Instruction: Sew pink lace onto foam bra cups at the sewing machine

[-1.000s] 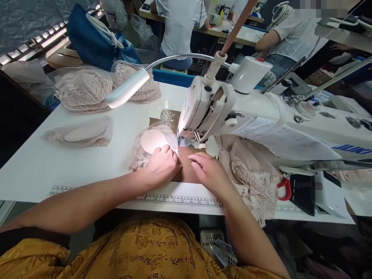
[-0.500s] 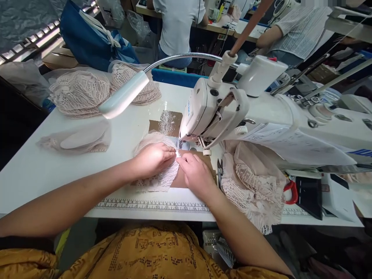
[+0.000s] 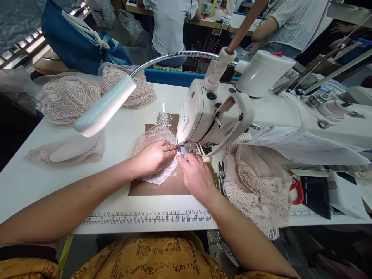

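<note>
A pale pink lace cup piece [image 3: 161, 176] lies under the head of a white sewing machine [image 3: 193, 108], on a brown sheet [image 3: 145, 188] taped to the table. My left hand [image 3: 157, 157] rests on the lace piece, its fingers pressed together at the edge beside the needle area. Close by on the right, my right hand [image 3: 196, 172] has thumb and forefinger pinched on the same edge; its other fingers are curled. The presser foot is partly hidden by the fingertips and machine head.
Lace stacks [image 3: 69, 99] stand at the back left, behind a sheer piece with a pale pad [image 3: 74, 149]. Above them reaches a lamp [image 3: 106, 104]. Right of my hand are snips [image 3: 221, 176], more lace pieces [image 3: 257, 190] and red-handled scissors [image 3: 297, 192]. Co-workers sit beyond.
The lace piece has turned and shifted away from the table's front edge, uncovering more of the brown sheet. Both hands stay at its edge by the needle. The camera view has shifted slightly.
</note>
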Available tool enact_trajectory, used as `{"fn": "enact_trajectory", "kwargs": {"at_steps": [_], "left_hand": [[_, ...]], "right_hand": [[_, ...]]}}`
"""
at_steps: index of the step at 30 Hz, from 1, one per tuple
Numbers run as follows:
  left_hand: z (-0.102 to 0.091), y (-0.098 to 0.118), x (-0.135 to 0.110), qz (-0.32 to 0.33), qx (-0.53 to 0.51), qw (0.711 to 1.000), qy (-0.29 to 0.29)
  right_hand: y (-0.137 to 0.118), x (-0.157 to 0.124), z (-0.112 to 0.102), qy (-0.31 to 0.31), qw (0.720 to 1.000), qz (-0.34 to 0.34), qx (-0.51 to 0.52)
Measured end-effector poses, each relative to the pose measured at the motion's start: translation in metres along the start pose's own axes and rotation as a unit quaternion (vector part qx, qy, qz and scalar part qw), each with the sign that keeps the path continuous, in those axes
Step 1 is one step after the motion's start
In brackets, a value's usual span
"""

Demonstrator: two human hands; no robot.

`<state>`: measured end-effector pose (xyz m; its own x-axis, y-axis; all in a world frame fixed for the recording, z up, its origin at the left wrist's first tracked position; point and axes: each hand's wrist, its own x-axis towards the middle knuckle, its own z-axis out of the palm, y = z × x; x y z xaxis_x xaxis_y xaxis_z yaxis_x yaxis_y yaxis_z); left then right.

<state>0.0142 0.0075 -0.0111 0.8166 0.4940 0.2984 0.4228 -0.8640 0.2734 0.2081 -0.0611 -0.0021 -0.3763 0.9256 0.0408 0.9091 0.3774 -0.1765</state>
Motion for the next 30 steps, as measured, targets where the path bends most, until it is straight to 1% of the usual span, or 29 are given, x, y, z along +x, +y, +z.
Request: {"fn": "enact_trajectory", "kwargs": {"at_steps": [5, 11, 14, 17, 22, 25, 30], "left_hand": [[-0.002, -0.004, 0.002, 0.023, -0.002, 1.000, 0.018], [-0.001, -0.005, 0.001, 0.019, 0.001, 0.999, 0.038], [0.003, -0.006, 0.001, 0.004, 0.005, 0.999, 0.045], [0.006, -0.006, 0.000, -0.026, 0.003, 0.998, 0.048], [0.005, -0.006, -0.004, -0.054, 0.021, 0.998, 0.028], [0.005, -0.004, -0.006, -0.073, 0.045, 0.996, 0.012], [0.006, 0.001, -0.006, -0.131, 0.090, 0.987, -0.033]], "right_hand": [[-0.002, 0.000, 0.000, -0.003, 1.000, 0.001, 0.001], [-0.001, -0.001, 0.000, -0.006, 1.000, -0.002, -0.009], [0.001, -0.001, 0.001, -0.004, 1.000, -0.009, -0.003], [0.002, -0.002, 0.002, 0.002, 1.000, -0.013, 0.005], [0.004, -0.004, 0.005, 0.030, 0.999, -0.022, 0.018], [0.005, -0.004, 0.008, 0.044, 0.998, -0.013, 0.032], [0.007, -0.003, 0.011, 0.068, 0.996, -0.009, 0.062]]}}
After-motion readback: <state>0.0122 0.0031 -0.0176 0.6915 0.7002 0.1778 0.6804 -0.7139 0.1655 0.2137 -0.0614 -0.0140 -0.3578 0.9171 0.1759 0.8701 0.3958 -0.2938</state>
